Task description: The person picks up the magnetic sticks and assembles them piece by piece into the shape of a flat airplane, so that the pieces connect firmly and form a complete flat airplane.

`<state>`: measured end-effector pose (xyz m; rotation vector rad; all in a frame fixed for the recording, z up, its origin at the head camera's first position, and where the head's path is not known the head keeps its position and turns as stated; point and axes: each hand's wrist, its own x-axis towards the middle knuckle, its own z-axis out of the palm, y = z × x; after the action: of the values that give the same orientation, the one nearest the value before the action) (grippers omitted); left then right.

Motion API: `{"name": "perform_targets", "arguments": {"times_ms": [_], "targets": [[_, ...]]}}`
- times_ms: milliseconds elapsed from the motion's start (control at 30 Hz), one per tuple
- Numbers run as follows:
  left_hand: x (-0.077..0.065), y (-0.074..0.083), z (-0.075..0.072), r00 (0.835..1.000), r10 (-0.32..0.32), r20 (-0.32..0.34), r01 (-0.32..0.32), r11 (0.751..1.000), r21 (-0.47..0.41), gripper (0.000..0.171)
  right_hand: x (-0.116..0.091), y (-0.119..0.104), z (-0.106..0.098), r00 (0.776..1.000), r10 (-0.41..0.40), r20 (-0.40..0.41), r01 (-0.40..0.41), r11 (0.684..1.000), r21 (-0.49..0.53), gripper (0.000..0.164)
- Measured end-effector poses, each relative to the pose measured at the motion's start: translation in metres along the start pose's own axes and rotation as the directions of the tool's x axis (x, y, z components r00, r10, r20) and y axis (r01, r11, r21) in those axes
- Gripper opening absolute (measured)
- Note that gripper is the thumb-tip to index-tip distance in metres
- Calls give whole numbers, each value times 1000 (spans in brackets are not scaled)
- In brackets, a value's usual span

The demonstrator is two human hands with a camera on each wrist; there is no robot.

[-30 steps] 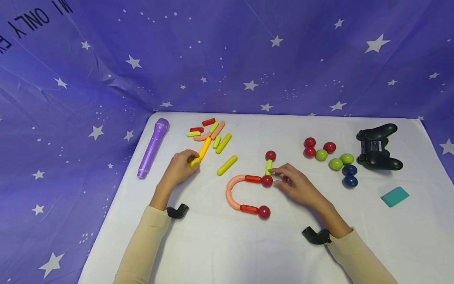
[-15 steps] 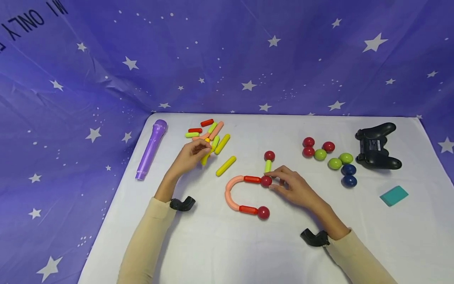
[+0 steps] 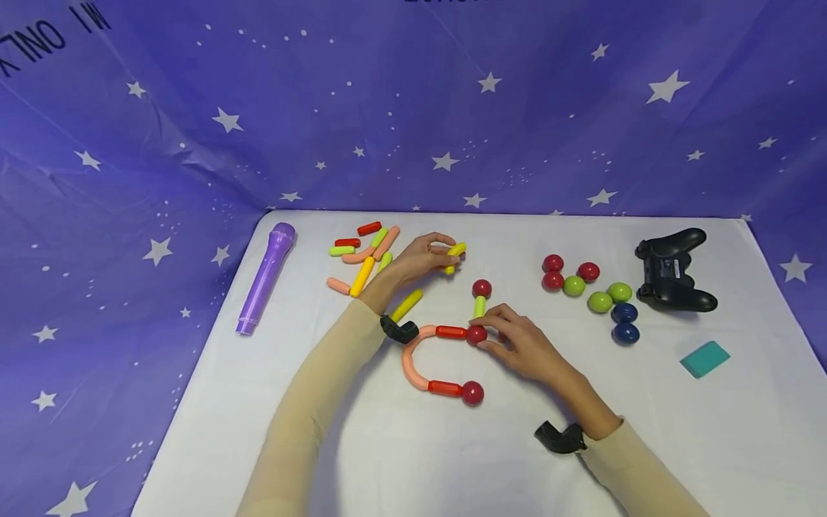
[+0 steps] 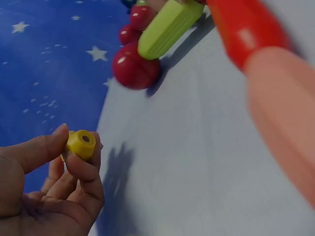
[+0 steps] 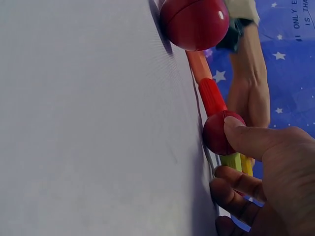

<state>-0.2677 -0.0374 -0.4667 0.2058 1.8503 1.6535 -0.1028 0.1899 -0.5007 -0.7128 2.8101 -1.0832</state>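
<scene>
Joined sticks and balls [image 3: 408, 362] are laid near the middle of a white table [image 3: 504, 459], which is backed by a purple starry curtain [image 3: 362, 93]. Around them, with twelve at the far edge, a purple microphone [image 3: 266, 278] is placed just short of ten o'clock and a black game controller [image 3: 668, 273] between two and three. By the left hand [image 3: 421, 257], at twelve, a yellow stick [image 3: 456, 249] is pinched between thumb and fingers, near the farthest joined ball; whether it is one piece or two cannot be told. By the right hand [image 3: 522, 345], at three, a red ball [image 3: 477, 334] is pinched, the thumb laid against it. To that ball a red stick [image 3: 451, 332] is joined on its nine o'clock side; toward twelve a lime stick [image 3: 479, 307] is set, topped by another red ball [image 3: 481, 288], its near end partly hidden by fingers. The U is rounded off at nine by a curved salmon part [image 3: 409, 368]. Farther out at three, a teal block [image 3: 704, 359] is seen. Toward eleven, loose sticks [image 3: 362, 276] are scattered, some touching. Between two and three, loose balls [image 3: 599, 301] in red, lime and navy are clustered.
</scene>
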Motion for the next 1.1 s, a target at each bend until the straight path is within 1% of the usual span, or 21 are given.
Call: {"name": "perform_targets", "arguments": {"times_ms": [100, 233, 367, 500, 533, 600, 700, 733, 800, 933, 1100], "targets": [[15, 5, 12, 1000, -22, -6, 22, 999, 34, 41, 1, 0, 0, 1000, -1, 0, 1, 1000, -6, 36], [24, 7, 24, 1000, -21, 16, 21, 998, 53, 42, 2, -1, 0, 1000, -16, -1, 16, 1000, -12, 35], [29, 5, 35, 999, -8, 53, 6, 999, 51, 39, 3, 0, 1, 1000, -22, -8, 22, 1000, -16, 35], [32, 1, 40, 999, 0, 53, -3, 999, 49, 37, 4, 1, 2, 1000, -15, -8, 15, 1000, -13, 35], [32, 0, 40, 999, 6, 48, -9, 998, 59, 36, 5, 1, 2, 1000, -11, -6, 11, 1000, -11, 35], [32, -1, 41, 999, 18, 40, -23, 994, 107, 36, 5, 2, 2, 1000, -4, -4, 4, 1000, -8, 35], [31, 1, 42, 998, 44, 38, -51, 977, 207, 36, 4, 2, 2, 1000, 0, 0, 0, 1000, -8, 34], [31, 2, 42, 998, 52, 42, -61, 967, 248, 37, 4, 2, 2, 1000, 0, 0, 0, 1000, -8, 34], [30, 3, 42, 997, 63, 53, -75, 951, 300, 37, 4, 2, 1, 1000, 0, -2, 0, 1000, -5, 35], [29, 3, 42, 995, 83, 63, -100, 927, 362, 37, 3, 1, 2, 1000, 1, -6, -1, 1000, -5, 35], [26, 2, 43, 993, 106, 48, -116, 906, 408, 36, 2, 1, -1, 1000, 2, -12, -2, 1000, -6, 40]]}}
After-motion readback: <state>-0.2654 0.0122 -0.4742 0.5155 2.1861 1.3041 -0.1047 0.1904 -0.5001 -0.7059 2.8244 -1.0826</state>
